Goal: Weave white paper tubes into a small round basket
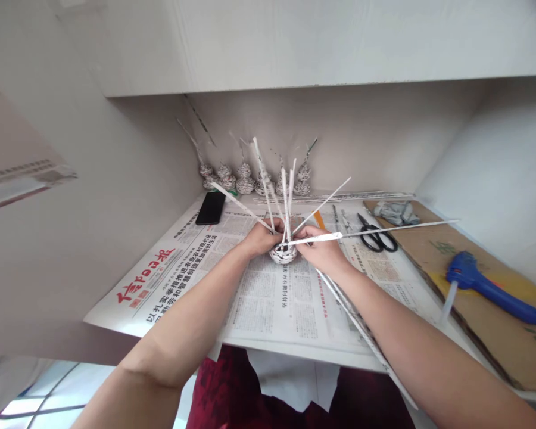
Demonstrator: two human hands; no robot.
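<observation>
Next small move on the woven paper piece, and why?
Probably bend the long paper tube in the right hand behind the next upright spoke. It juts out sideways, unwoven, while the left hand steadies the small woven base.

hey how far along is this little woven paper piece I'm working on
Early on. Done: a low woven base of rolled newspaper sits on the newspaper sheet, and finished small pieces stand in a row by the back wall. In hand: the left hand steadies the base while the right hand pulls a long paper tube sideways. Left: the upright spokes stand bare above the base, so the sides remain unwoven.
</observation>
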